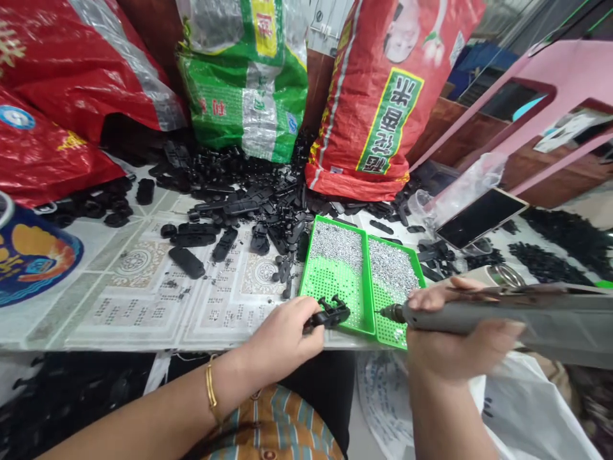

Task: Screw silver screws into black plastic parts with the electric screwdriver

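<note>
- Between the fingertips of my left hand (287,335), pinched closed, I have a black moulded plastic part (335,313), at the tray's near edge.
- Inside my right hand (453,345), fingers wrapped shut, is a grey cylindrical power screwdriver (445,318), its dark tip pointing toward the part.
- Just beyond my left fingers I see a bright green perforated plastic tray (330,281) in two sections, with small silvery metal pieces (342,245) toward its far side.
- Farther past those fingers, loose black plastic pieces (244,201) lie scattered.
</note>
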`<action>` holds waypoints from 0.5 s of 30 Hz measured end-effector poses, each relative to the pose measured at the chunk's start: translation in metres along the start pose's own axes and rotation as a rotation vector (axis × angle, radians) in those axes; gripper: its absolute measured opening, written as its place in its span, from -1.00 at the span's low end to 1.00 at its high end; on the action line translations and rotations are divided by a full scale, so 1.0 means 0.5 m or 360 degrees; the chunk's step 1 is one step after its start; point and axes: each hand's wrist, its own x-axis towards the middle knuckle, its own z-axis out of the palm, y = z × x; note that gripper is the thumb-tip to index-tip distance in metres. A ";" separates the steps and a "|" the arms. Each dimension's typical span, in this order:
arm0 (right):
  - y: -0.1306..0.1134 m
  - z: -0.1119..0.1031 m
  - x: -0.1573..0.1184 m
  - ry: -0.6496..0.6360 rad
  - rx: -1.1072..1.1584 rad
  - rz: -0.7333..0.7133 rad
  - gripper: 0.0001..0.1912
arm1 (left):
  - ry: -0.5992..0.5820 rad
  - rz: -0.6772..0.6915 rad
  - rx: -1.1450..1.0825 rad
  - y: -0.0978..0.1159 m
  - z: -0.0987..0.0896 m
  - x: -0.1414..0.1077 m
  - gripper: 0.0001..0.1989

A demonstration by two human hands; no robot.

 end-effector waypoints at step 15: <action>0.099 -0.049 -0.006 -0.0030 -0.0913 0.0419 -0.71 | 0.0145 -0.0477 -0.1177 -0.010 -0.005 -0.034 -0.80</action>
